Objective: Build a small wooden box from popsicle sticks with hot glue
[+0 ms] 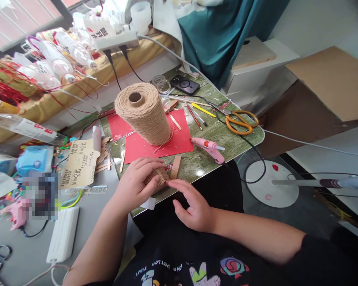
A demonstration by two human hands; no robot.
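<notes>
My left hand (137,180) is closed around a small twine-wrapped piece (158,176) at the near edge of the green table (226,137). My right hand (191,202) rests beside it, fingertips pressing on the piece's right end, fingers partly curled. A flat wooden stick (176,166) lies just beyond my fingers. A big spool of jute twine (144,113) stands upright on a red paper sheet (179,139) behind my hands. A pink glue gun (210,147) lies to the right of the red sheet.
Orange-handled scissors (241,121), pencils and a phone (185,84) lie at the table's far right. Sandpaper (79,163) and wooden sticks sit to the left. A white power strip (116,39) hangs behind. Clutter fills the left bench; cables trail to the floor on the right.
</notes>
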